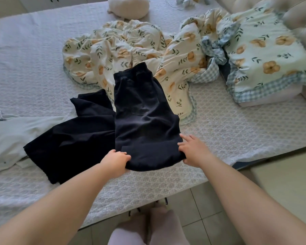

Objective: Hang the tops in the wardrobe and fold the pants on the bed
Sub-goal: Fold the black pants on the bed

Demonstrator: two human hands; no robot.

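pale green top lies crumpled on the bed, far out to the left of the left hand's fingers, its edge meeting the spread dark cloth. next comes the dark navy pants: one part fans flat to the left of the left fingers, the other part lies straight away from both hands, with the elastic waistband at the far end, resting on the floral duvet.

the left hand grips the near hem, its fingers curled together over the top of the cloth and clamped on it, the thumb out of sight beneath. the near hem runs between the two hands.

the right hand is at the hem's right corner. its fingers are spread apart and nearly straight, the forefinger reaching forward along the right edge, the other fingertips touching that edge. the thumb tip is hidden by the corner of the cloth, so i cannot tell whether it pinches.

beyond the right fingers and further right, a floral pillow with a checked border sits on the bed. a round cream cushion lies far beyond the fingers, at the far edge.
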